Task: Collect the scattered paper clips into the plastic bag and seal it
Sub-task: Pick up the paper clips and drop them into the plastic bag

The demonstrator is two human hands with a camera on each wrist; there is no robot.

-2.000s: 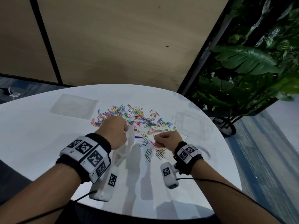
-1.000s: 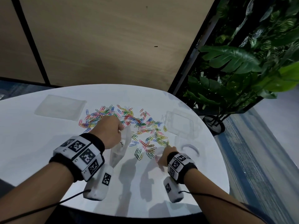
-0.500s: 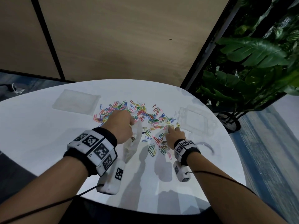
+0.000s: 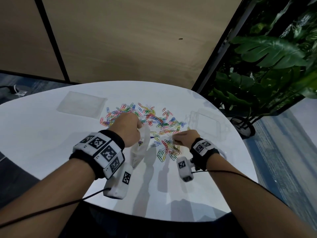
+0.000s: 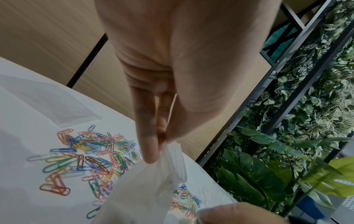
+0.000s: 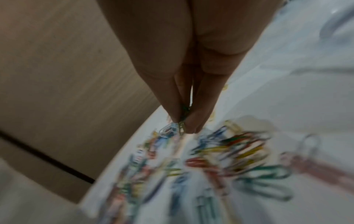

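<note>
Coloured paper clips [image 4: 154, 121] lie scattered across the middle of the white round table [image 4: 51, 143]. My left hand [image 4: 127, 129] pinches the top edge of a clear plastic bag [image 4: 139, 150], which hangs down above the table with a few clips inside. In the left wrist view the fingers [image 5: 151, 145] clamp the bag's rim [image 5: 172, 159]. My right hand [image 4: 184, 139] hovers over the near right part of the pile. Its fingertips [image 6: 193, 122] pinch several paper clips [image 6: 178, 125]; that view is blurred.
A flat clear plastic bag [image 4: 81, 106] lies at the back left of the table. A clear plastic box [image 4: 208, 123] sits at the right near the edge, with leafy plants [image 4: 267, 66] beyond it. A wood-panel wall stands behind the table.
My right hand went from the pile's right edge, half a second ago, back toward me and left toward the bag, now lifted with clips pinched. The left hand keeps holding the bag up.
</note>
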